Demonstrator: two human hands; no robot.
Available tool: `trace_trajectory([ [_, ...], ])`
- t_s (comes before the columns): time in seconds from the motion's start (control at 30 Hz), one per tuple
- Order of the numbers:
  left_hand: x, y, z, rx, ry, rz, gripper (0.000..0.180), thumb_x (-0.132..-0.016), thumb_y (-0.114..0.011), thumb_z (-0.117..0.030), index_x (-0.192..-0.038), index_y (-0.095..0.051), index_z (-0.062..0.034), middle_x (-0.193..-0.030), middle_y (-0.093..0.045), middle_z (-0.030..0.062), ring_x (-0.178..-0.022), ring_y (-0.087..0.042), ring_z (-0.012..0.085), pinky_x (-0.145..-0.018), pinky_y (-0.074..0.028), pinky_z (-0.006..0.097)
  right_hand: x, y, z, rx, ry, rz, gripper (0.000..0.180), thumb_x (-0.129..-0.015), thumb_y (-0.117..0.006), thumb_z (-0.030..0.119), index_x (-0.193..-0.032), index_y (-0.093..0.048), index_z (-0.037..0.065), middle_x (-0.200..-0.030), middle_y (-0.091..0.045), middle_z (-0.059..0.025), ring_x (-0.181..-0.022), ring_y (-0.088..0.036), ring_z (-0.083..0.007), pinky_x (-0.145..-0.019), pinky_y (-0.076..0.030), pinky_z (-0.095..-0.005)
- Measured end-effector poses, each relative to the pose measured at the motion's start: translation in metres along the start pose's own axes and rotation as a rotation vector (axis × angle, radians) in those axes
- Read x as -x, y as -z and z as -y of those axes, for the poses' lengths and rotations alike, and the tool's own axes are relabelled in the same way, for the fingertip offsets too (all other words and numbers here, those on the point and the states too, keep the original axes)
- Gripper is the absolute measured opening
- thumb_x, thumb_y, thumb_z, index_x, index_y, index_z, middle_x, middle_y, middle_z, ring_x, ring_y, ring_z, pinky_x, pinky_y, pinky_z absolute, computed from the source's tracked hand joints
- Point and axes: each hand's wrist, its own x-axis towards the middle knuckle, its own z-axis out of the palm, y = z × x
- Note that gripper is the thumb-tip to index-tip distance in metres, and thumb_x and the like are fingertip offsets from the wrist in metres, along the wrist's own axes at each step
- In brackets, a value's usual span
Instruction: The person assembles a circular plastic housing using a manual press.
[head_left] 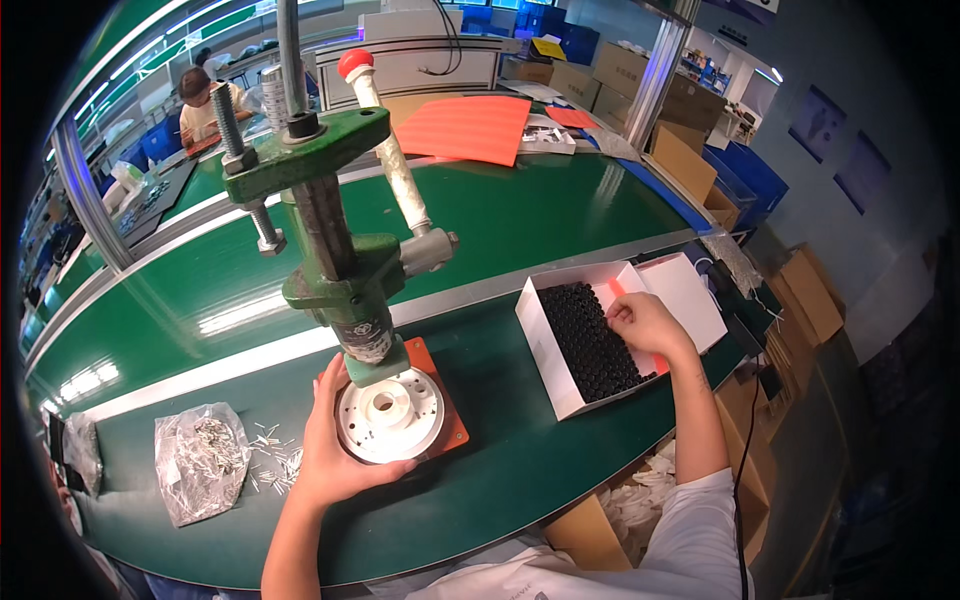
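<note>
A white round plastic disc with a hub and small holes (414,432) lies on the orange base plate (453,405) beneath the ram of a green hand press (325,235). Curved around the disc's left and near rim, my left hand (330,455) grips it, thumb in front. To the right, a white cardboard box (541,350) holds many small black cylindrical parts (590,345). Over its right side is my right hand (642,325), fingertips pinched together at the black parts. What is between them, if anything, is too small to make out.
Loose metal pins (275,465) lie left of my left hand, beside a clear plastic bag (190,465) of pins. The press lever with its red knob (355,62) rises above. Behind runs a green conveyor (520,210) with orange foam sheets (465,130). A person (197,108) sits far left.
</note>
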Motion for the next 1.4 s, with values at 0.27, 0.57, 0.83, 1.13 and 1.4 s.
trace_trajectory([
  [0.27, 0.011, 0.006, -0.001, 0.114, -0.027, -0.033, 0.143, -0.056, -0.102, -0.035, -0.164, -0.018, 0.0037, -0.149, -0.051, 0.0270, -0.141, -0.052, 0.0367, -0.121, -0.038, 0.046, 0.004, 0.001, -0.008, 0.071, 0.030, -0.183, 0.017, -0.081, -0.071, 0.006, -0.092, -0.077, -0.005, -0.081, -0.076, -0.0172, -0.077, -0.075, -0.0262, -0.075, -0.059, -0.0363],
  [0.57, 0.023, 0.007, 0.008, 0.090, -0.095, -0.010, 0.145, -0.055, -0.102, -0.036, -0.166, -0.016, 0.0024, -0.147, -0.051, 0.0249, -0.141, -0.053, 0.0362, -0.122, -0.037, 0.046, 0.010, -0.010, 0.012, -0.019, 0.047, -0.241, 0.020, -0.085, -0.070, 0.006, -0.100, -0.076, -0.006, -0.079, -0.074, -0.0148, -0.075, -0.073, -0.0203, -0.074, -0.058, -0.0323],
  [0.83, 0.040, 0.012, 0.011, 0.124, -0.058, -0.037, 0.152, -0.050, -0.104, -0.039, -0.166, -0.014, 0.0020, -0.150, -0.045, 0.0294, -0.144, -0.050, 0.0379, -0.121, -0.038, 0.046, 0.066, 0.007, 0.069, -0.600, 0.232, -0.155, 0.024, -0.087, -0.070, -0.011, -0.111, -0.070, -0.007, -0.103, -0.071, -0.0093, -0.093, -0.070, -0.0131, -0.083, -0.058, -0.0257],
  [1.13, 0.051, 0.007, 0.011, 0.124, -0.225, -0.052, 0.154, -0.050, -0.107, -0.037, -0.166, -0.014, 0.0012, -0.152, -0.046, 0.0268, -0.143, -0.051, 0.0374, -0.120, -0.040, 0.046, 0.112, -0.067, 0.155, -0.982, 0.487, 0.211, 0.033, -0.081, -0.075, -0.017, -0.112, -0.071, -0.006, -0.115, -0.071, -0.0151, -0.102, -0.071, -0.0165, -0.082, -0.058, -0.0249],
  [1.4, 0.053, 0.005, 0.004, 0.059, -0.302, -0.032, 0.151, -0.052, -0.107, -0.039, -0.167, -0.015, -0.0017, -0.149, -0.048, 0.0249, -0.140, -0.053, 0.0385, -0.117, -0.041, 0.047, 0.113, -0.101, 0.193, -0.701, 0.666, 0.172, 0.029, -0.079, -0.082, -0.012, -0.105, -0.074, -0.004, -0.107, -0.076, -0.0162, -0.090, -0.073, -0.0152, -0.070, -0.057, -0.0232],
])
